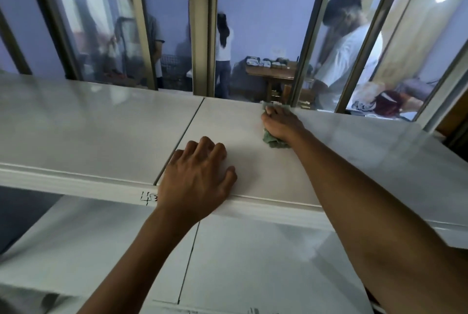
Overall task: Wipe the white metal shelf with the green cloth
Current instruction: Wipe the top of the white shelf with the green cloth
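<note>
The white metal shelf point(101, 131) spans the view, its top made of two panels meeting at a seam left of centre. My right hand point(281, 123) is stretched to the shelf's far edge, closed on the crumpled green cloth point(274, 140), which presses on the right panel; cloth shows below the wrist and past the fingertips. My left hand point(200, 174) lies flat on the front of the right panel, fingers spread, palm over the front rim, holding nothing.
A lower white shelf level point(240, 263) lies beneath the top one. Directly behind the shelf stands a window with metal frame bars point(202, 25). Through the glass a room with people and a wooden table shows. Black handwriting marks the front rim.
</note>
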